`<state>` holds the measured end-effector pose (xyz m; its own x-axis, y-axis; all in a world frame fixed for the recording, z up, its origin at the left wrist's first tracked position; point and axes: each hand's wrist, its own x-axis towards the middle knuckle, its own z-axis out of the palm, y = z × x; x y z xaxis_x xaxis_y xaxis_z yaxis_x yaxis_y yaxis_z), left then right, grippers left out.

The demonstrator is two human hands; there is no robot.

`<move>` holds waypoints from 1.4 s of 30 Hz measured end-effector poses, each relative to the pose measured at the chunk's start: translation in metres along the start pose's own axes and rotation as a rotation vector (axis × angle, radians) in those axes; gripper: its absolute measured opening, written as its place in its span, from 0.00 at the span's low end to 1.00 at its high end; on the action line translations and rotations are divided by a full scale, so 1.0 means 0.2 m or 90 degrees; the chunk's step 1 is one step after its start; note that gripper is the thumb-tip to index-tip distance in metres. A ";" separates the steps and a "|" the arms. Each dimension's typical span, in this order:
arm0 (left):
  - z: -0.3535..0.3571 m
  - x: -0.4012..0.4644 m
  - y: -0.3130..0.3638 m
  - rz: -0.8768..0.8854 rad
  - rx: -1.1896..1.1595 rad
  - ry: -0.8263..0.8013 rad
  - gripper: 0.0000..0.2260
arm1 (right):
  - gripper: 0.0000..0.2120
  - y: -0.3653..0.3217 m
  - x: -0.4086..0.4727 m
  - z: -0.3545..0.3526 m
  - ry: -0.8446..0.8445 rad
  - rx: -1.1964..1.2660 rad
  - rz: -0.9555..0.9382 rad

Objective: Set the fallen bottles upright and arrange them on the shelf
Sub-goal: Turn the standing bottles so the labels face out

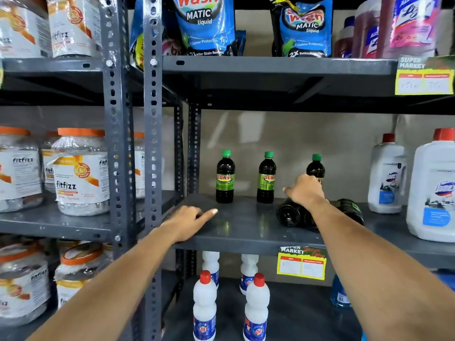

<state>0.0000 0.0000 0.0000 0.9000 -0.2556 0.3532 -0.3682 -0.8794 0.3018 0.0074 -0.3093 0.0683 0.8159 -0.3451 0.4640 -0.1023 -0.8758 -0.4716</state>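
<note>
Three dark bottles with green caps stand upright in a row at the back of the grey middle shelf [246,232]: one at the left [225,178], one in the middle [266,179], one at the right [316,167]. My right hand [305,190] wraps the lower body of the right one, hiding its label. In front of it, dark bottles lie on their sides: one with its base towards me [288,214], another [350,210] to the right of my forearm. My left hand [189,222] rests flat on the shelf's front left part, fingers apart, holding nothing.
White jugs with red caps [386,175] [434,190] stand at the shelf's right end. Grey slotted uprights [152,143] bound the left side. Clear jars with orange lids [80,173] fill the neighbouring rack. White bottles [205,306] stand below, detergent pouches [204,25] above.
</note>
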 end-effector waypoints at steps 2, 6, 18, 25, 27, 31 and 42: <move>-0.01 0.00 -0.01 -0.023 -0.011 -0.048 0.39 | 0.20 -0.01 0.00 -0.02 -0.032 -0.038 0.032; -0.01 -0.03 -0.01 -0.003 0.019 -0.140 0.54 | 0.31 -0.04 0.05 -0.01 -0.122 -0.113 0.090; 0.01 -0.08 0.00 0.022 0.186 -0.161 0.64 | 0.28 -0.06 0.09 0.08 -0.268 0.019 0.173; 0.03 -0.08 0.00 0.026 0.231 -0.128 0.62 | 0.25 -0.10 -0.06 0.15 -0.088 0.276 0.152; 0.03 -0.09 0.01 0.025 0.234 -0.116 0.62 | 0.26 -0.13 -0.08 0.21 -0.071 0.368 0.150; 0.03 -0.12 0.01 0.015 0.222 -0.094 0.61 | 0.17 -0.23 -0.15 0.32 -0.086 0.451 0.061; 0.02 -0.11 0.02 0.014 0.164 -0.106 0.55 | 0.21 -0.39 -0.23 0.52 -0.169 0.574 -0.003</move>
<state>-0.0197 0.0004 -0.0098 0.9260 -0.3197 0.2008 -0.3362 -0.9403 0.0535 0.0371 -0.1904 0.0059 0.9297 -0.1563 0.3336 0.2901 -0.2473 -0.9245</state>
